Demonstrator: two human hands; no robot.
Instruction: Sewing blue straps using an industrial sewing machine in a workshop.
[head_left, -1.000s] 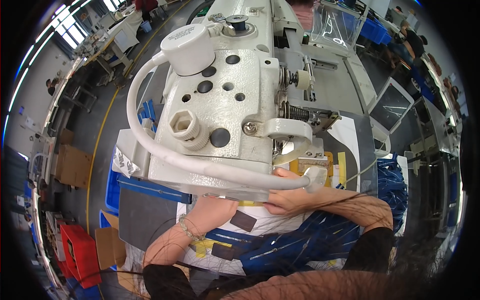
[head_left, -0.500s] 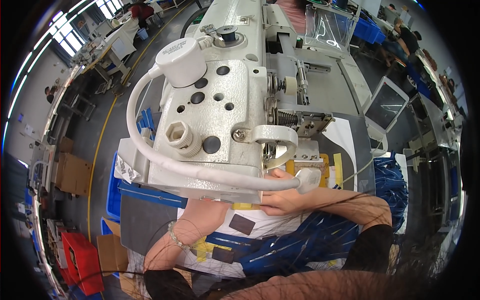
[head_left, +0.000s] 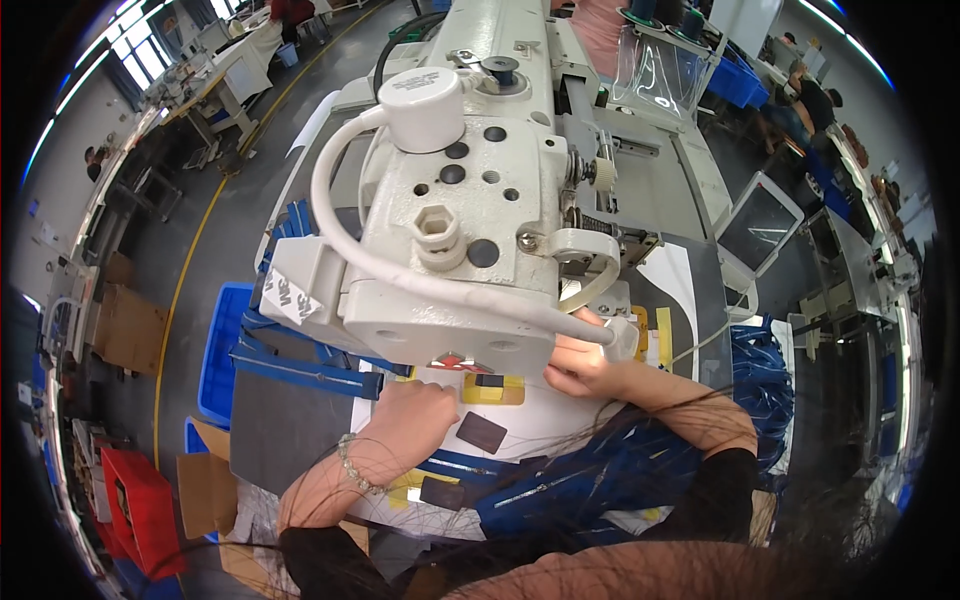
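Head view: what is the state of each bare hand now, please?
Bare left hand: curled; whether it holds anything cannot be told.
Bare right hand: half-curled, partly hidden; whether it holds anything cannot be told.

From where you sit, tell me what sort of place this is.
Probably a sewing workshop or garment factory floor: a big white sewing machine fills the middle, blue zippered pieces are heaped nearer the wearer, and thread spools stand at upper right.

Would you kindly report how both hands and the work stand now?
Left hand curled beside blue zippered strip, grip unclear. Right hand by white machine head, partly hidden. Yellow piece between hands. Machine head overhangs, blocking view beneath.
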